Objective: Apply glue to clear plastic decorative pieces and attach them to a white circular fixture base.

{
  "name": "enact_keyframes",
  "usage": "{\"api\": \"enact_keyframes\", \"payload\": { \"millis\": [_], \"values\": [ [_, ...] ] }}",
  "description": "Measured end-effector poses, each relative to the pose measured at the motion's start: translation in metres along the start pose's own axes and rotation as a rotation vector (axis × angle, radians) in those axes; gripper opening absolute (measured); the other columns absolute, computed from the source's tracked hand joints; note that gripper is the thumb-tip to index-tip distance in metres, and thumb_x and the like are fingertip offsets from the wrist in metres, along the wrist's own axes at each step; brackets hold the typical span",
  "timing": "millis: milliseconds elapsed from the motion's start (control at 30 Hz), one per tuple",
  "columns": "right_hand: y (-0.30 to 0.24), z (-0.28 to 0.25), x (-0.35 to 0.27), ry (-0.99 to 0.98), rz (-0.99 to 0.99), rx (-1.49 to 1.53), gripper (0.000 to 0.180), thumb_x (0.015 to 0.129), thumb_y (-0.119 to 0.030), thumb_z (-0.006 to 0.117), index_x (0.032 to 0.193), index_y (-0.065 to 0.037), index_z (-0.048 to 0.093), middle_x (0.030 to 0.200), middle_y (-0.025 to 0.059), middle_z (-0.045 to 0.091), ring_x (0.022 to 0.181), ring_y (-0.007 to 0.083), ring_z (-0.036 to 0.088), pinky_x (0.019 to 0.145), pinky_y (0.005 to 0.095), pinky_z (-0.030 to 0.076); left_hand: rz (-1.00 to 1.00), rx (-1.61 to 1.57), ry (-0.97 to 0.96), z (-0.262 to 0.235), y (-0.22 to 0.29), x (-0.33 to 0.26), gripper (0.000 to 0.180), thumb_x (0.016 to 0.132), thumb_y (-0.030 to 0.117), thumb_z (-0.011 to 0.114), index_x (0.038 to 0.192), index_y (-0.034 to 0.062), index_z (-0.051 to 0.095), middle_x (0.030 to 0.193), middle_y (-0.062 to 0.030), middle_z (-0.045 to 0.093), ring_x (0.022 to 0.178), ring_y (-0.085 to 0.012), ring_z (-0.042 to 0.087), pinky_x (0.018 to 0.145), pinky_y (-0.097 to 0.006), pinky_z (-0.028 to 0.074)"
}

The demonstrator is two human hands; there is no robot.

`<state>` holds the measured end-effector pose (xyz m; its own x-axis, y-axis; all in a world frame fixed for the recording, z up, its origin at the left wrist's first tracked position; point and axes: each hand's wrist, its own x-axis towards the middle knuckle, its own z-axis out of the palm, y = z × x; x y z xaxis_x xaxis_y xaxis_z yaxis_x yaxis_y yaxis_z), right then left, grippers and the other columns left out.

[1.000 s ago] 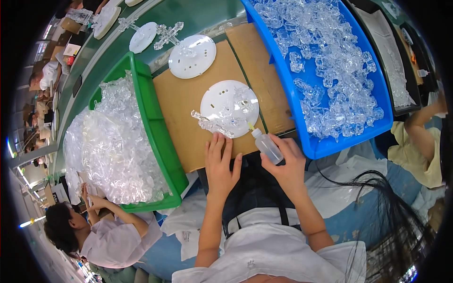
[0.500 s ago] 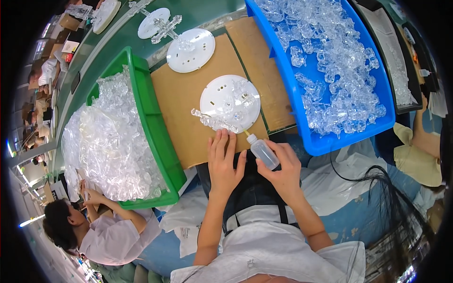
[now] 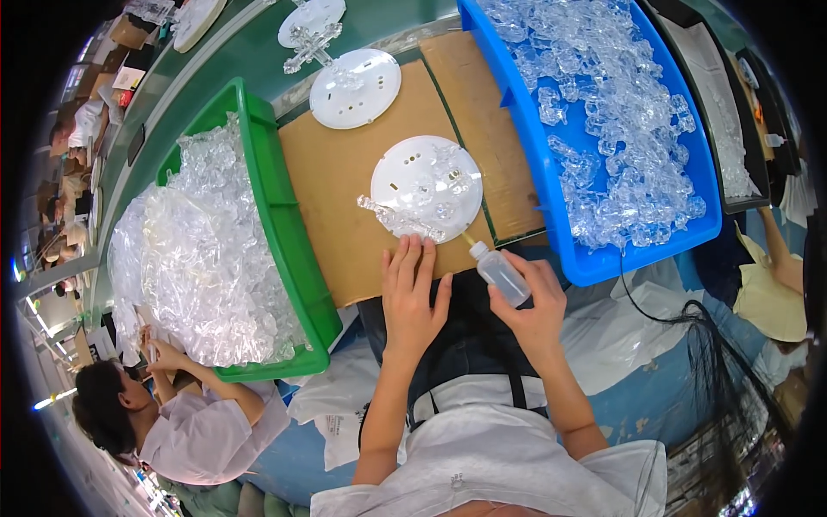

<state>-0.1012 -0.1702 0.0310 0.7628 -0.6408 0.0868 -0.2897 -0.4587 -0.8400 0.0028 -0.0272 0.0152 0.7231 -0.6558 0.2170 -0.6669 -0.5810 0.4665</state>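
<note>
A round white disc [image 3: 392, 164] with small holes lies on the cardboard, bearing a cluster of clear plastic pieces [image 3: 444, 185]. One clear branched arm [image 3: 392, 215] sticks out past its left edge. My left hand [image 3: 412, 297] rests at the disc's near edge, fingers stretched out and fingertips against the rim by the clear arm. Between the thumb and fingers of my right hand [image 3: 536, 306] is a translucent squeeze bottle [image 3: 502, 274]. Its thin yellowish nozzle [image 3: 468, 237] tilts up and left, close to the disc's near right edge.
A green bin [image 3: 271, 215] of bagged clear parts stands left, a blue bin [image 3: 551, 202] of clear pieces right. Behind lies another white disc [image 3: 357, 86] beside a clear cross-shaped piece [image 3: 312, 47]. A co-worker [image 3: 198, 422] sits at lower left; black trays line the far right.
My right hand has drawn the bottle right and slightly down, its nozzle now farther from the clear pieces. The farthest white disc has shifted right and up in view. My left hand stays nearly still.
</note>
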Motion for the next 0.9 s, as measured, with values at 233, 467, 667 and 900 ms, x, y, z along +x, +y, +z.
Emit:
{"api": "enact_keyframes", "payload": {
  "millis": [233, 467, 667, 900],
  "values": [
    [-0.005, 0.006, 0.005, 0.027, 0.107, 0.198, 0.044, 0.080, -0.007, 0.068, 0.120, 0.001, 0.053, 0.109, 0.0118, 0.057, 0.098, 0.0197, 0.058, 0.085, 0.0297, 0.046, -0.031, -0.117, 0.092, -0.006, 0.002, 0.000, 0.036, 0.085, 0.006, 0.057, 0.121, -0.0003, 0.056, 0.123, -0.0175, 0.054, 0.120, -0.0351, 0.048, 0.104, -0.050, 0.031],
    [-0.009, 0.050, 0.043, 0.262, -0.113, 0.039, 0.042, 0.089, -0.012, 0.062, 0.125, 0.003, 0.046, 0.123, 0.0178, 0.050, 0.114, 0.0278, 0.049, 0.099, 0.0371, 0.037, -0.117, -0.161, 0.226, -0.020, 0.003, -0.001, 0.028, 0.087, 0.002, 0.053, 0.114, 0.0010, 0.060, 0.119, -0.0141, 0.058, 0.115, -0.0341, 0.053, 0.104, -0.045, 0.034],
    [-0.012, 0.065, 0.048, 0.372, -0.086, 0.060, 0.045, 0.090, -0.013, 0.059, 0.128, 0.003, 0.042, 0.124, 0.0203, 0.048, 0.116, 0.0322, 0.045, 0.099, 0.0389, 0.035, -0.197, -0.207, 0.400, -0.019, -0.006, 0.003, 0.051, 0.081, 0.010, 0.066, 0.127, -0.0006, 0.048, 0.125, -0.0185, 0.052, 0.118, -0.0365, 0.049, 0.103, -0.044, 0.035],
    [-0.016, 0.073, 0.063, 0.408, -0.065, 0.134, 0.051, 0.091, -0.014, 0.057, 0.133, 0.004, 0.036, 0.133, 0.0227, 0.043, 0.124, 0.0354, 0.042, 0.103, 0.0395, 0.033, -0.062, -0.168, 0.377, -0.037, 0.008, 0.069, 0.078, 0.066, 0.018, 0.080, 0.132, -0.0008, 0.041, 0.137, -0.0198, 0.038, 0.121, -0.0355, 0.044, 0.097, -0.042, 0.040]
  ]
}}
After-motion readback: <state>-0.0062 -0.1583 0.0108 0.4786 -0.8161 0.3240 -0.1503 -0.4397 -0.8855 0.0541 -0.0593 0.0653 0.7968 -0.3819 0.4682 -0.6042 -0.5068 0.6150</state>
